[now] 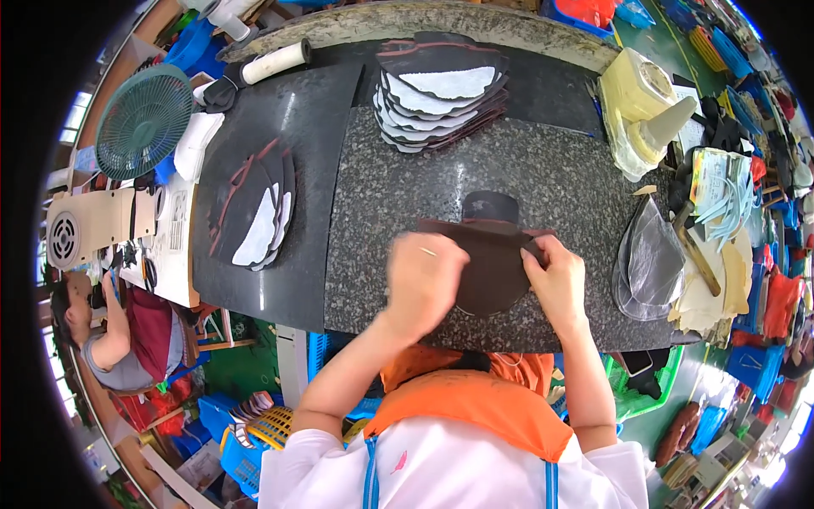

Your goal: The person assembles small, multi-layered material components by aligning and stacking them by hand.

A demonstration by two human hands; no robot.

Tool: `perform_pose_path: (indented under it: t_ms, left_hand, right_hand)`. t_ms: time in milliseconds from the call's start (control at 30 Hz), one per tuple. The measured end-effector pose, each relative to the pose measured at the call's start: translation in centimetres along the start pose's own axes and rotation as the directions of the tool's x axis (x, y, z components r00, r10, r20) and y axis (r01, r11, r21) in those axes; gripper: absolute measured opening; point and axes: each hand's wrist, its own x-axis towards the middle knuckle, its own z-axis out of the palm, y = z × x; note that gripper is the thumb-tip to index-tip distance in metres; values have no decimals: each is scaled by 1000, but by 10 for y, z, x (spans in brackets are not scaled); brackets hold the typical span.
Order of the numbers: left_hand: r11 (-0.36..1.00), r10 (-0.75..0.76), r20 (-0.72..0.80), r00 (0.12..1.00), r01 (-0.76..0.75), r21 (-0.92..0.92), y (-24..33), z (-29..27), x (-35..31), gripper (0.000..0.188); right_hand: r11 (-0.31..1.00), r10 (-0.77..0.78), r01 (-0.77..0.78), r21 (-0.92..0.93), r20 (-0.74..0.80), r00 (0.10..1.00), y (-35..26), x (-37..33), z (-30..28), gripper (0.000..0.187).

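A dark brown shoe-upper piece [493, 276] with a rounded lower edge lies on the speckled stone worktop in front of me. A black tab [490, 207] sticks out at its far edge, beside a strip of reddish trim. My left hand [424, 284], slightly blurred, is closed in a fist on the piece's left edge; its fingertips are hidden. With thumb and fingers, my right hand [555, 280] pinches the right edge. Beyond my hands stands a stack of black upper pieces [441, 97] with white lining. Several similar pieces [263, 212] lie fanned out on the left.
Clear plastic templates [649, 259] and a wooden-handled tool [698, 254] lie at the right. A yellowish block with a cone [644, 102] stands behind them. On the left are a green fan [144, 121], a white roll [277, 62] and a seated person [127, 331].
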Motion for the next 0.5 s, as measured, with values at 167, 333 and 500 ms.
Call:
perform_pose_path:
  t_ms: [167, 333, 500]
  left_hand:
    - [993, 119, 433, 893, -115, -37, 20, 23, -10, 53]
    - [995, 62, 526, 848, -94, 35, 24, 19, -4, 72]
    - [998, 43, 495, 868, -11, -68, 0, -3, 69, 55]
  right_hand:
    - [998, 8, -3, -67, 63, 998, 6, 13, -16, 16]
    - [989, -29, 30, -146, 12, 1000, 10, 15, -25, 15]
    - [977, -68, 12, -211, -262, 963, 0, 9, -44, 11]
